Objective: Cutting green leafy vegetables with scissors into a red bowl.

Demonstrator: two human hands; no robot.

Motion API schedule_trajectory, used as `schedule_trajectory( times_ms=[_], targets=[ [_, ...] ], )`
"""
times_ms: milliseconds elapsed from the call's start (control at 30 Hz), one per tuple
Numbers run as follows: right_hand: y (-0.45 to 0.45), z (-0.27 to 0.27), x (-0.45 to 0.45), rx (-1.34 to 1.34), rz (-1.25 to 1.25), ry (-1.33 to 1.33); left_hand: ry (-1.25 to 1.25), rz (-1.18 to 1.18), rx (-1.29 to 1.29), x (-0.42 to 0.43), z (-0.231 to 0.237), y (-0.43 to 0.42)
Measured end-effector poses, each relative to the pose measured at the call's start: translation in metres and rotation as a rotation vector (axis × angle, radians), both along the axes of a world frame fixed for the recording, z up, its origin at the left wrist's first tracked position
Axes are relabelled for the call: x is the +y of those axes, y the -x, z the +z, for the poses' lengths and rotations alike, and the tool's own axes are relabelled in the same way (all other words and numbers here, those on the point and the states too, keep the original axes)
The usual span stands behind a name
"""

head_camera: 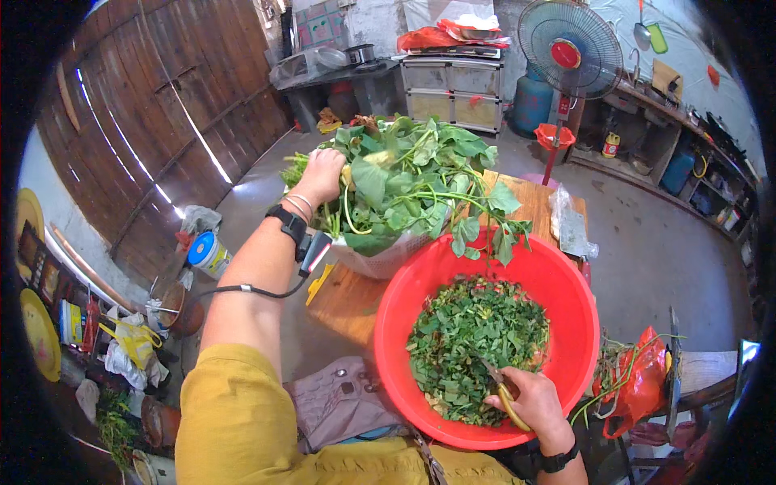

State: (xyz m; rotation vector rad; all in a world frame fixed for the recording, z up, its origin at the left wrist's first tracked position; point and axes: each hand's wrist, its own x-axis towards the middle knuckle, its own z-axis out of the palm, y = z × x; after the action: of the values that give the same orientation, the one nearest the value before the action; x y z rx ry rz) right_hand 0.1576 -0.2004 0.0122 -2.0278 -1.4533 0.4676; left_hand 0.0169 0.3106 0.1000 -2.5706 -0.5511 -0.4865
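Observation:
My left hand (325, 176) reaches into the left side of a heap of leafy green vines (400, 176), its fingers partly hidden among the stems. The heap fills a white perforated basket (388, 257) standing on a wooden table (348, 303). Scissors with yellowish handles (512, 406) are in my right hand (533, 400), their blades pointing down over chopped greens (467, 339). Those cut leaves lie in a large red plastic basin (573, 303) in front of me. Some vine tips hang over the basin's far rim.
A standing fan (570, 54) rises beyond the table. On the table's right lie a cleaver-like blade (573, 233) and clear plastic. A red plastic bag (642, 382) with stems sits right of the basin. A blue-lidded bucket (209, 253) stands at left, near wooden doors (163, 115).

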Motion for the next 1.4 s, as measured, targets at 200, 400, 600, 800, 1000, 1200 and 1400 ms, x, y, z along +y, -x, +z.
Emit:
schedule_trajectory(
  times_ms=[200, 400, 600, 800, 1000, 1200, 1400],
  targets=[
    [0.000, -0.003, -0.002, -0.003, -0.005, -0.008, -0.165, -0.035, -0.209, -0.019, 0.060, -0.024],
    [0.002, 0.001, -0.003, 0.005, -0.005, -0.032, -0.264, -0.228, -0.548, -0.038, 0.060, -0.048],
    [0.001, -0.001, -0.004, 0.014, -0.016, -0.038, 0.009, 0.125, 0.031, -0.043, -0.016, -0.045],
    [0.001, -0.003, -0.002, -0.001, 0.036, -0.058, 0.284, -0.022, -0.449, -0.051, 0.000, -0.009],
    [-0.001, -0.007, -0.003, 0.027, 0.007, 0.010, 0.710, -0.270, -0.042, -0.112, 0.018, -0.007],
    [0.003, -0.002, -0.003, 0.015, 0.029, 0.015, 0.794, 0.225, 0.169, -0.052, -0.007, 0.037],
    [0.001, -0.003, -0.001, 0.019, 0.022, 0.022, 0.818, 0.406, -0.286, -0.036, 0.015, 0.019]
  ],
)
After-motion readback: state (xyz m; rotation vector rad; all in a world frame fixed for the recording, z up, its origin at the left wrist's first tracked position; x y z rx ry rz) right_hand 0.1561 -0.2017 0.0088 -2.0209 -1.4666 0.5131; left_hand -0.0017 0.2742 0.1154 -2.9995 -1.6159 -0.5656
